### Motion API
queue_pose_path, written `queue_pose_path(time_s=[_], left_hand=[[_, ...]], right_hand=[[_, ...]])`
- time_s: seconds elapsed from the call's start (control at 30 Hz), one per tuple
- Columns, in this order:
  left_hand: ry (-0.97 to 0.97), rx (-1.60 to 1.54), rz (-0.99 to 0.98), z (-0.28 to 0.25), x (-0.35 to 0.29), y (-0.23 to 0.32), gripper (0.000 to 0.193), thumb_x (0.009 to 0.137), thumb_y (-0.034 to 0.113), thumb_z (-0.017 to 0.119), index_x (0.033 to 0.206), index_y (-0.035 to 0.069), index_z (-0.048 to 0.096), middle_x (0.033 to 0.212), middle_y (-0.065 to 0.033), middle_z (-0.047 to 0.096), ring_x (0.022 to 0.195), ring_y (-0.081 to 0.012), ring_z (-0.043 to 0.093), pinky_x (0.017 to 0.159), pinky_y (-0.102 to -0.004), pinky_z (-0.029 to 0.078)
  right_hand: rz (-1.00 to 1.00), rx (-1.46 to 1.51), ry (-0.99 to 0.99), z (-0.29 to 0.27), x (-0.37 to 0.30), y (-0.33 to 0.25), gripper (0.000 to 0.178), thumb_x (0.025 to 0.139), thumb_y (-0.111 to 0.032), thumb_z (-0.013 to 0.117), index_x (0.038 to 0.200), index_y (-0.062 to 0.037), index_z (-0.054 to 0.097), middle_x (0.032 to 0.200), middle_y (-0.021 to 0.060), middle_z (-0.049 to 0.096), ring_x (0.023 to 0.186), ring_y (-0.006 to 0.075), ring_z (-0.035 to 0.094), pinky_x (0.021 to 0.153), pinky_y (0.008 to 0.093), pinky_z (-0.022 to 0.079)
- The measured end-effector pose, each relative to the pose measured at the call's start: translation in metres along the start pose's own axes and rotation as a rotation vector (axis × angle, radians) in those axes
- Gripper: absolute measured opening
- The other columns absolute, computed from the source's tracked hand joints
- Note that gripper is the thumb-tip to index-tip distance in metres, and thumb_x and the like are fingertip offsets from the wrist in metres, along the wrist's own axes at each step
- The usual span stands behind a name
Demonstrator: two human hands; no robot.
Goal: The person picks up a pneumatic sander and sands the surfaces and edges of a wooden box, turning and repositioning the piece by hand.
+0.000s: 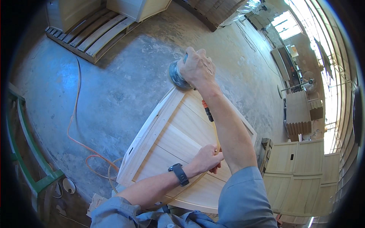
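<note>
My right hand (198,69) is wrapped over the top of a round orbital sander (175,76). The sander's pad sits at the far corner of a pale wooden piece with a framed, planked top (173,138). From the sander, an orange and black hose coupling (207,111) leads to a yellowish air hose (217,133). Closed around that hose is my left hand (207,159), low over the planks, with a dark watch (178,174) on its wrist. The hose runs on beneath my left forearm. My right palm hides most of the sander's body.
An orange hose (72,125) snakes over the concrete floor at left. Wooden pallets (91,51) carry cabinets at the far left. A green metal frame (45,182) stands at the near left. Pale wooden panels (292,178) stand at right, below bright windows.
</note>
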State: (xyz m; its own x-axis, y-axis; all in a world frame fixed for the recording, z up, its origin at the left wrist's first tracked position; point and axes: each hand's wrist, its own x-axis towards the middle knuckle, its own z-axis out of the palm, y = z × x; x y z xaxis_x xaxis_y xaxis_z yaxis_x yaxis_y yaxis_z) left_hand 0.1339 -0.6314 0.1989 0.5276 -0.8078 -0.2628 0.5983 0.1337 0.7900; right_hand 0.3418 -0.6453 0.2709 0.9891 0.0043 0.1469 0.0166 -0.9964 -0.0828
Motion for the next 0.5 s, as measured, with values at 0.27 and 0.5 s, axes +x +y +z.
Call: queue_pose_path(time_s=[0.27, 0.5], left_hand=[[-0.143, 0.032, -0.128, 0.006, 0.005, -0.014, 0.024, 0.092, 0.020, 0.060, 0.092, -0.003, 0.060, 0.070, -0.0085, 0.063, 0.056, -0.0169, 0.067, 0.051, -0.0270, 0.055], [-0.173, 0.091, 0.063, 0.008, 0.008, -0.035, 0.028, 0.094, 0.024, 0.057, 0.090, -0.003, 0.063, 0.071, -0.0122, 0.067, 0.059, -0.0162, 0.068, 0.052, -0.0282, 0.056]], right_hand=[[-0.181, 0.038, 0.027, -0.001, -0.053, -0.014, 0.028, 0.087, -0.027, 0.062, 0.105, -0.0058, 0.063, 0.106, 0.0237, 0.059, 0.094, 0.0419, 0.062, 0.074, 0.0484, 0.055], [-0.460, 0.169, 0.021, -0.005, -0.101, -0.043, 0.021, 0.090, -0.024, 0.061, 0.101, -0.0062, 0.060, 0.099, 0.0190, 0.054, 0.085, 0.0327, 0.058, 0.066, 0.0422, 0.057]])
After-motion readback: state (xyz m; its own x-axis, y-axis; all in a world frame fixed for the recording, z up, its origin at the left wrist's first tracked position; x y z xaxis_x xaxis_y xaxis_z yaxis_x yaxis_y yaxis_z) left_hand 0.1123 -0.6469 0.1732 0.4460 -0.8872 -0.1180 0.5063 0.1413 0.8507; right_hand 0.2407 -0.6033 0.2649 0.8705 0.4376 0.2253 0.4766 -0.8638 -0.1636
